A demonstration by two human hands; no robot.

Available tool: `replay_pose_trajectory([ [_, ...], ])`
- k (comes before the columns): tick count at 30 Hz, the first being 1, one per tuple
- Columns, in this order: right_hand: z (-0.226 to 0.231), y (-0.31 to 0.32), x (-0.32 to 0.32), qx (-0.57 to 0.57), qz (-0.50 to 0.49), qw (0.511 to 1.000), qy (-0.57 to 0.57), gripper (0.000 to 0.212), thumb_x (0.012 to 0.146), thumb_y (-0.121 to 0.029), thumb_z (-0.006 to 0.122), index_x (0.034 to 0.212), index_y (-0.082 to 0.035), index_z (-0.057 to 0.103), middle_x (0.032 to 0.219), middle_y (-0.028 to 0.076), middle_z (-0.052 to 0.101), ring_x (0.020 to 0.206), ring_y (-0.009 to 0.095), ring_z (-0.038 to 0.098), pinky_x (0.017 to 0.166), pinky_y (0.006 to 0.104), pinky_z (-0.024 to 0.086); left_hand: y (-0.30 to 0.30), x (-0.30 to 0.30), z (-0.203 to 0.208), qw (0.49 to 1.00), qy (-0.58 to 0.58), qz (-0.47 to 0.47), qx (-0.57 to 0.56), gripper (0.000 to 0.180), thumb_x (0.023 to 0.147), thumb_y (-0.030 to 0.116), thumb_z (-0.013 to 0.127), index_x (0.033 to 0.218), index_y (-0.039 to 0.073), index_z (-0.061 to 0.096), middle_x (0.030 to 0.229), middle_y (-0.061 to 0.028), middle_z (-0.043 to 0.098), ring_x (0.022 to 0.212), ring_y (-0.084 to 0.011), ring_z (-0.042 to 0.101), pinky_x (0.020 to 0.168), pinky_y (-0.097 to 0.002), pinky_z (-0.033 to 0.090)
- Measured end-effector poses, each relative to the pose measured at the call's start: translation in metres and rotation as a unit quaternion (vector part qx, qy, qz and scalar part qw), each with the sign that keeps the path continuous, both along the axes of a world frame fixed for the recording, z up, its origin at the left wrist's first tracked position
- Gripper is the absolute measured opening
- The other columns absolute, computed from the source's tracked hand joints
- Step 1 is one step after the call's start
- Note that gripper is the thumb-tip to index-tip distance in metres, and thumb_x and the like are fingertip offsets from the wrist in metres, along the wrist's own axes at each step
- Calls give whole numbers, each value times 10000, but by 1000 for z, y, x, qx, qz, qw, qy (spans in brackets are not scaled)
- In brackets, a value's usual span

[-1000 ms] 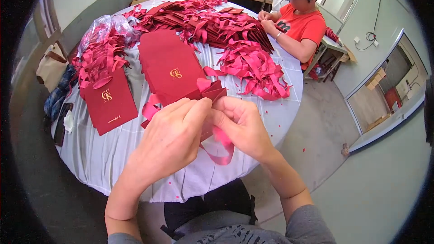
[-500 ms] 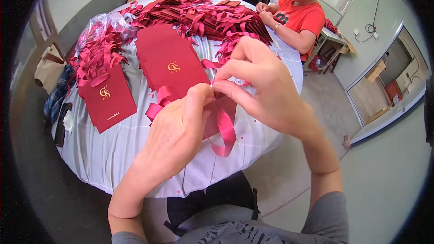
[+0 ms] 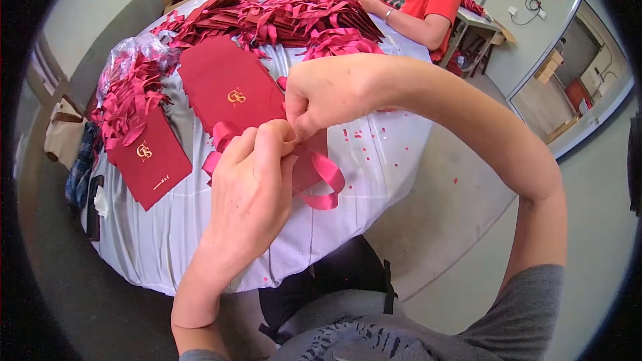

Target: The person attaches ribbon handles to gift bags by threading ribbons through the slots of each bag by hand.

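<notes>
Your left hand [image 3: 251, 180] and right hand [image 3: 328, 93] meet at frame centre, fingers pinched narrow on the pink ribbon [image 3: 321, 177]. Its loop hangs toward the lower right over the red bag [image 3: 227, 87], nearer your left hand.

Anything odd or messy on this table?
Small red specks lie scattered over the white tablecloth right of the hands, a few on the floor; they look like loose scraps. Otherwise nothing stands out.

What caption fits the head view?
Both hands, left hand and right hand, pinch a pink ribbon on a red paper bag.
</notes>
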State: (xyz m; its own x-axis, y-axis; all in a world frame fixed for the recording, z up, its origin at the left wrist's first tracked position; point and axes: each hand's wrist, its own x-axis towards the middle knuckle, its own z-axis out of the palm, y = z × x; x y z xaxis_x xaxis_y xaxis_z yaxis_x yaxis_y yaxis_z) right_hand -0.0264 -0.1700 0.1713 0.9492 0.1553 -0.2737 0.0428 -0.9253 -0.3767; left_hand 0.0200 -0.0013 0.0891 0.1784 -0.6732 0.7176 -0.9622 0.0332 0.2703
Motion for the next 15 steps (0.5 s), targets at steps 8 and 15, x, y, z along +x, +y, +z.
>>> replay_pose_trajectory([
  [8, -42, -7, -16, 209, -136, 961, -122, 224, 762, -219, 674, 814, -2, 696, 751, 82, 601, 716, 123, 571, 640, 249, 434, 4, 0, 4, 998, 55, -12, 38, 283, 750, -102, 600, 999, -8, 502, 849, -145, 636, 763, -279, 647, 669, -335, 497],
  [15, -41, -23, -18, 421, -174, 850, -264, 179, 845, -166, 648, 875, 6, 691, 836, 36, 637, 779, 81, 578, 711, 219, 456, 5, -4, 5, 994, 97, -2, 51, 312, 750, -114, 592, 1022, -10, 480, 854, -152, 634, 789, -267, 661, 667, -311, 494],
])
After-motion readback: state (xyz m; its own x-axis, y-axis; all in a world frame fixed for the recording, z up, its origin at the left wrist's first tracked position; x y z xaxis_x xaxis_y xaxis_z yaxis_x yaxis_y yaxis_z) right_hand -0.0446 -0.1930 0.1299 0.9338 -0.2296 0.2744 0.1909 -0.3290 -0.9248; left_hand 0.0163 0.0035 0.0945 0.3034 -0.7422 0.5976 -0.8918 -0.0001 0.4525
